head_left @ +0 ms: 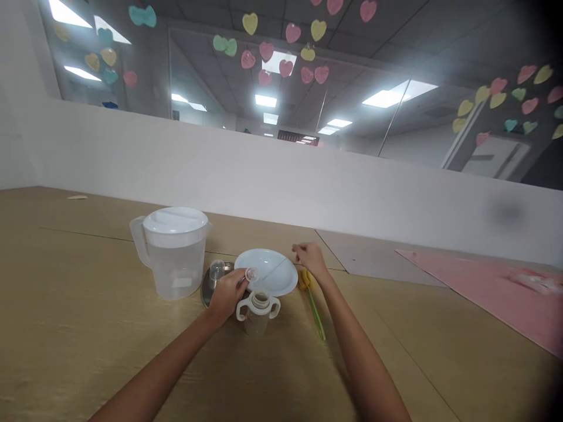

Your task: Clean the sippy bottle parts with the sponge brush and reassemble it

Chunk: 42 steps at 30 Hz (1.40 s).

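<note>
My left hand is closed on a small clear nipple-like piece, held just above a handled baby bottle that stands open-topped on the wooden table. My right hand is pinched on the end of a thin straw-like rod that lies across a white plate. A yellow-headed green brush lies just right of the plate, under my right wrist.
A clear plastic pitcher with a white lid stands at the left. A steel bowl holding a clear cap sits between pitcher and plate. A pink mat covers the table's right. A white wall backs the table.
</note>
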Available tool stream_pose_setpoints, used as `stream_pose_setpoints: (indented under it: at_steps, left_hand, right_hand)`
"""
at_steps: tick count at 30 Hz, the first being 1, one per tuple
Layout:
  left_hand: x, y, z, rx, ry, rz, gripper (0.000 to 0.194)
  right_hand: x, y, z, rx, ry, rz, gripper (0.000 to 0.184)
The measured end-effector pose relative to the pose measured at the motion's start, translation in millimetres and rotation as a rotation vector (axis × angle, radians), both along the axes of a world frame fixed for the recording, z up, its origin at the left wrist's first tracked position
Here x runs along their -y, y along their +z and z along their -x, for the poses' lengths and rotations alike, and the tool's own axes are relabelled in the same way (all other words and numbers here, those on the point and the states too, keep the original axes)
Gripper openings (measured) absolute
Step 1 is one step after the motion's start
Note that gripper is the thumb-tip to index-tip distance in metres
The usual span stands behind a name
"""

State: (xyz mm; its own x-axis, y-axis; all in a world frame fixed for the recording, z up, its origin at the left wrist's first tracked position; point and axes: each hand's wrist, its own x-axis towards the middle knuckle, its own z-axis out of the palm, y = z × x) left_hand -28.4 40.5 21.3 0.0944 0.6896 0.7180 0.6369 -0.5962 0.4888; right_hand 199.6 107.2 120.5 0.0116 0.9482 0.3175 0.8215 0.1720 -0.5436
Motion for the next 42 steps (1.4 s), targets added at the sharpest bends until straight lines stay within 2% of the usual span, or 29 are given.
stream_pose_setpoints:
  at_steps: [2, 6, 9, 11, 14, 22, 31, 36, 42]
  left_hand:
    - [0.3, -3.8, 0.4, -0.002, -0.029, 0.009, 0.026]
    - [1.2, -7.0, 0.6, 0.010, -0.089, 0.058, 0.027]
    - [1.8, -7.5, 0.0, 0.010, -0.087, 0.117, 0.030]
    - [2.2, -7.6, -0.6, 0.000, -0.081, 0.146, 0.032]
    - [2.9, -7.2, -1.5, -0.002, -0.079, 0.159, 0.032]
    - [6.5, -4.8, -3.4, 0.032, -0.112, 0.170, 0.033]
    - [4.2, -7.6, -3.9, -0.027, -0.092, 0.160, 0.036]
    - [3.6, -8.8, -3.6, -0.019, -0.081, 0.163, 0.037]
    - [3.7, -9.3, -3.2, -0.026, -0.079, 0.161, 0.036]
  right_hand:
    - [15.9, 18.5, 6.9, -0.048, 0.043, -0.115, 0.036]
    - [66.5, 45.6, 24.2, -0.221, 0.187, -0.678, 0.036]
    - [105.6, 51.8, 37.1, -0.165, 0.306, -0.994, 0.040]
    - [122.0, 50.5, 44.0, -0.110, 0.437, -1.104, 0.040]
    - [126.4, 43.2, 52.1, -0.031, 0.570, -1.128, 0.040]
    - [96.9, 17.9, 68.1, 0.110, 0.549, -0.997, 0.047]
    - [100.7, 21.0, 64.4, 0.039, 0.546, -1.044, 0.044]
    - [97.1, 16.8, 69.6, 0.125, 0.578, -1.057, 0.043]
    - [94.3, 15.1, 68.8, 0.141, 0.543, -1.042, 0.044]
